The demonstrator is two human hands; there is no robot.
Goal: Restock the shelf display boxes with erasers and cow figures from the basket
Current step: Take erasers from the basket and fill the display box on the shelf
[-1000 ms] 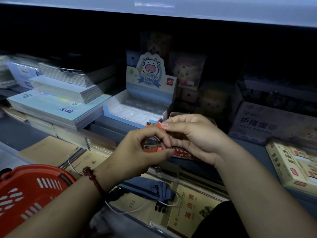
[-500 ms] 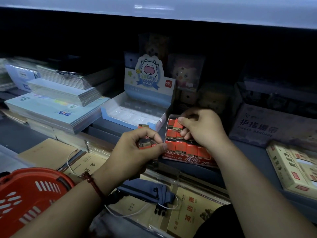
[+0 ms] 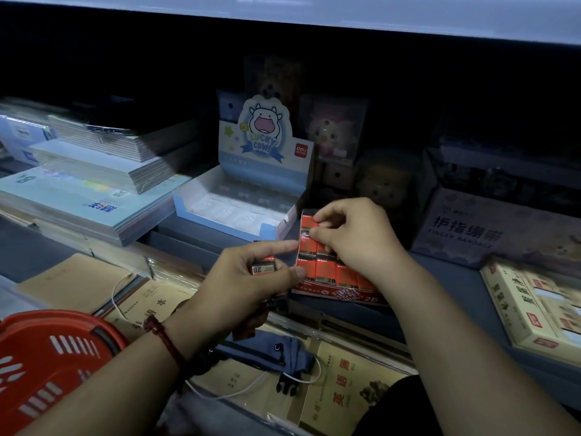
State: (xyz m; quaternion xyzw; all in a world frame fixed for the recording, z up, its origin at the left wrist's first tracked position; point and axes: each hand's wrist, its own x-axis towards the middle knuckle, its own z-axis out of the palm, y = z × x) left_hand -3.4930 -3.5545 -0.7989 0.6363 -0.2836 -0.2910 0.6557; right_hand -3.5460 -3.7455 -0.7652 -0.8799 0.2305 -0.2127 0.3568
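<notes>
The left hand (image 3: 248,278) was curled round 2B erasers (image 3: 263,268), held just left of the red eraser box (image 3: 345,295), its forefinger stretched out to the box's left wall. The right hand (image 3: 355,240) was bent over the back of that box, and an eraser (image 3: 309,222) was pinched between thumb and fingertips. The red basket (image 3: 47,357) was set well left of the box. The Lucky Cow box (image 3: 195,212), behind and left of it, was filled with pale wrapped pieces. The eraser box itself was packed with rows of red erasers.
</notes>
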